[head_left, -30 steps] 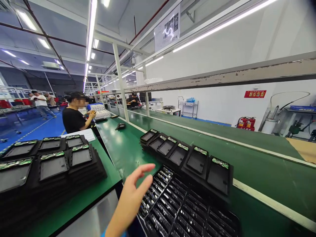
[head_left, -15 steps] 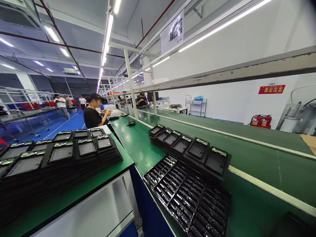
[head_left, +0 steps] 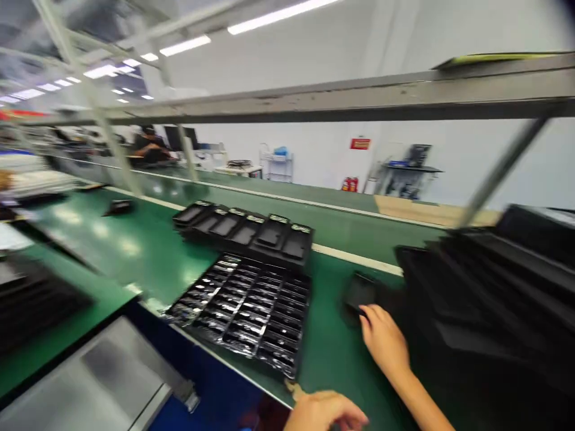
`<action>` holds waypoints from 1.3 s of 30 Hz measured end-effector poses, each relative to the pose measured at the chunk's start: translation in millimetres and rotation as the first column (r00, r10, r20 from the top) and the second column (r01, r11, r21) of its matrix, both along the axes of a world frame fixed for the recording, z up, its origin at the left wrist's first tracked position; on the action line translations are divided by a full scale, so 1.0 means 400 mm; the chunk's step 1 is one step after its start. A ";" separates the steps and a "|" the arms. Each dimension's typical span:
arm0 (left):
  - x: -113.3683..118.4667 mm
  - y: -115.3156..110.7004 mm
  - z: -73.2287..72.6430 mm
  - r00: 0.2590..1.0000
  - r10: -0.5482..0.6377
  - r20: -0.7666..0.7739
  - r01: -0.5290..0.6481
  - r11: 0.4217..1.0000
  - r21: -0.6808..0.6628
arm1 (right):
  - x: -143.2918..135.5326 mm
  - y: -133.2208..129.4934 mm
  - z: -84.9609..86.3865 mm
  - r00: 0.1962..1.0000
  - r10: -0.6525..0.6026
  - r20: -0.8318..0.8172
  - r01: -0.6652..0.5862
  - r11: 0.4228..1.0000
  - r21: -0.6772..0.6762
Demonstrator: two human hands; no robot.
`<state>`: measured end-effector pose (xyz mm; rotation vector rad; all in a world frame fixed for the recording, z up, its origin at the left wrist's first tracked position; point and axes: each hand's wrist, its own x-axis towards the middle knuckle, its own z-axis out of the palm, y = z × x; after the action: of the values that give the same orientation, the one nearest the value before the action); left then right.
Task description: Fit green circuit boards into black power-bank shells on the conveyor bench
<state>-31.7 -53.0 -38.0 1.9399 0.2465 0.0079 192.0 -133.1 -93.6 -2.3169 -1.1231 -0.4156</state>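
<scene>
My right hand (head_left: 384,342) reaches to a small black rectangular plastic case (head_left: 361,290) on the green bench, its fingers closed at the near edge. The case is blurred. At the bottom edge of the view, my left hand (head_left: 324,412) is partly cut off, fingers bent and apart, with nothing visible in them. Just beyond it lies a glossy black tray (head_left: 251,305) divided into rows of narrow slots. Small parts seem to sit in its far left slots. Several black cases with green circuit strips (head_left: 245,230) form an overlapping row behind the tray.
Large stacked black trays (head_left: 489,287) rise at the right, close to my right arm. A second green-topped bench (head_left: 112,299) with black cases stands left, across a gap. A metal rail (head_left: 287,106) crosses above the bench. Another person (head_left: 150,146) sits farther back.
The view has swung right, bringing the large black tray stack into sight. Both my hands have come into view, the right one at a black case.
</scene>
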 end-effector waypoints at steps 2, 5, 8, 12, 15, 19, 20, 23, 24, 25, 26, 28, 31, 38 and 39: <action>0.024 -0.009 0.010 1.000 -0.004 0.024 0.003 0.999 0.038 | 0.010 0.017 0.015 0.997 -0.075 0.015 0.076 0.995 -0.070; 0.058 -0.010 0.024 0.994 0.086 0.059 -0.090 0.994 0.069 | 0.021 0.033 0.033 0.992 -0.127 0.020 0.129 0.980 -0.150; 0.118 -0.003 0.024 0.979 0.189 0.074 -0.195 0.977 0.089 | 0.015 0.032 0.045 0.991 -0.132 0.008 0.131 0.970 -0.206; 0.265 0.025 0.010 0.952 0.290 0.102 -0.305 0.933 0.191 | -0.010 0.022 0.047 0.988 -0.153 -0.008 0.146 0.956 -0.253; 0.375 0.056 0.002 0.933 0.355 0.064 -0.358 0.890 0.283 | -0.030 0.011 0.043 0.987 -0.158 -0.015 0.149 0.952 -0.266; 0.435 0.081 -0.003 0.913 0.407 -0.025 -0.369 0.850 0.375 | -0.048 -0.015 0.035 0.991 -0.130 -0.022 0.120 0.960 -0.253; 0.435 0.083 -0.005 0.908 0.415 -0.050 -0.365 0.846 0.388 | -0.051 -0.024 0.032 0.992 -0.120 -0.023 0.111 0.963 -0.245; 0.417 0.082 -0.011 0.897 0.420 -0.138 -0.344 0.858 0.381 | -0.061 -0.055 0.020 0.996 -0.087 -0.022 0.080 0.975 -0.209; 0.409 0.080 -0.015 0.895 0.413 -0.170 -0.333 0.871 0.361 | -0.066 -0.067 0.015 0.997 -0.074 -0.020 0.069 0.979 -0.193; 0.399 0.077 -0.018 0.894 0.400 -0.202 -0.322 0.887 0.332 | -0.071 -0.079 0.010 0.998 -0.062 -0.017 0.059 0.983 -0.175; 0.390 0.074 -0.023 0.893 0.385 -0.233 -0.312 0.903 0.295 | -0.078 -0.090 0.005 0.999 -0.052 -0.012 0.049 0.987 -0.156; 0.367 0.064 -0.033 0.892 0.346 -0.291 -0.298 0.934 0.197 | -0.094 -0.111 -0.004 0.999 -0.035 0.005 0.036 0.992 -0.118; 0.325 0.041 -0.047 0.885 0.293 -0.361 -0.309 0.951 0.016 | -0.124 -0.135 -0.014 0.999 -0.025 0.044 0.028 0.997 -0.068; 0.185 -0.020 -0.045 0.856 0.319 -0.406 -0.464 0.821 -0.333 | -0.213 -0.139 -0.005 0.990 -0.020 0.142 0.029 0.998 -0.063; 0.162 -0.027 -0.043 0.851 0.337 -0.403 -0.487 0.792 -0.368 | -0.226 -0.135 -0.002 0.988 -0.019 0.156 0.030 0.997 -0.070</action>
<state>33.1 -63.9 -55.4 1.3679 0.8239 -0.0667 101.5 -187.1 -94.6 -2.3973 -1.2016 -0.5822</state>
